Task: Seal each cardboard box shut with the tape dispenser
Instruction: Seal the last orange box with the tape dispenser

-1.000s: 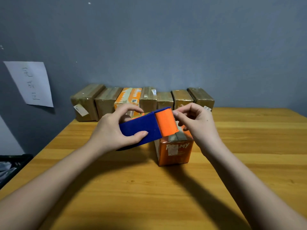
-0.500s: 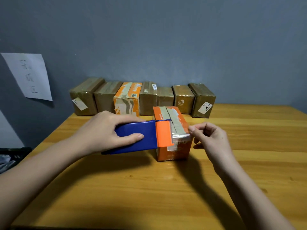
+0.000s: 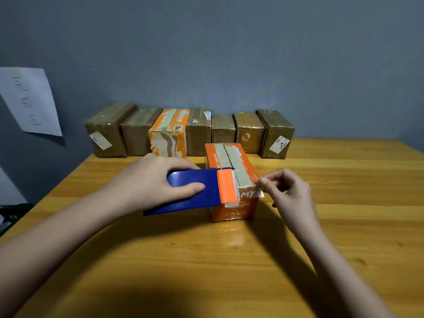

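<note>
On table, taped orange box [image 3: 231, 180]; left hand [image 3: 151, 180] grips blue-orange dispenser [image 3: 202, 191], right fingers [image 3: 263, 181] pinch tape [image 3: 254, 192]

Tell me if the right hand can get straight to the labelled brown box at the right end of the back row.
Probably yes. The table between the right hand and the brown box shows nothing lying on it, but the hand pinches the tape end and would need to let go.

There is just one camera — it sits on the person's head. It looks forward and down at the table [image 3: 344, 226], close above both arms, and faces the grey wall [image 3: 229, 53] behind.
</note>
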